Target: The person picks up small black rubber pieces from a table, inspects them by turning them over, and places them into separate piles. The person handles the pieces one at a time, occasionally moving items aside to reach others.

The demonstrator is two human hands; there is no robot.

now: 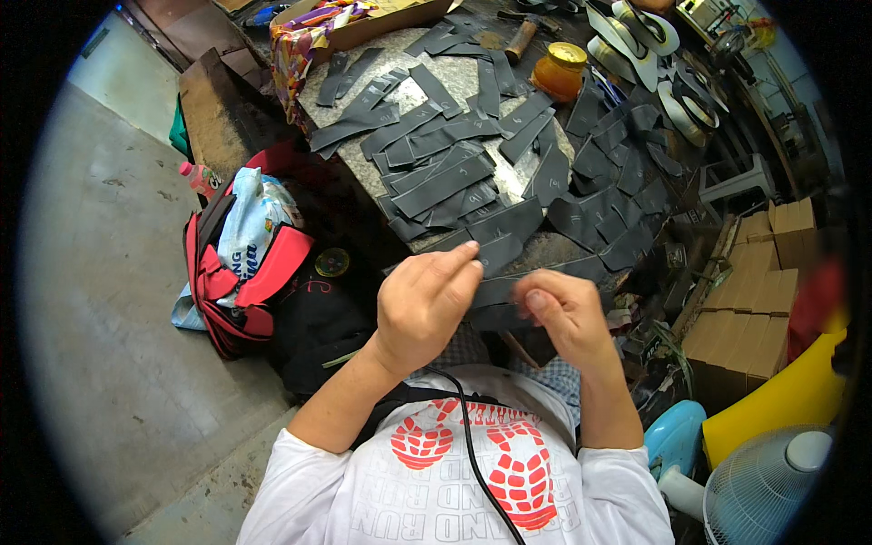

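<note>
White shirt [431, 495], black strips [445, 186] on speckled worktop [513, 174], grey floor [154, 300]

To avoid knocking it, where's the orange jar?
The orange jar stands right of upper centre in the head view, beside the wooden handle and dark strips.

Head view: left one of two fisheye cameras worn side by side, looking out from above the person's white shirt [427, 495]
Facing: steeply down and forward, past the chest onto the desk [518, 171]
Hands: left hand [427, 295] and right hand [568, 313] near the lens, around the centre
Desk: farther off, across the upper middle
Sides: wide enough for the floor [154, 363] at left and a fan [772, 495] at lower right
Rim: round, black-cornered
</note>
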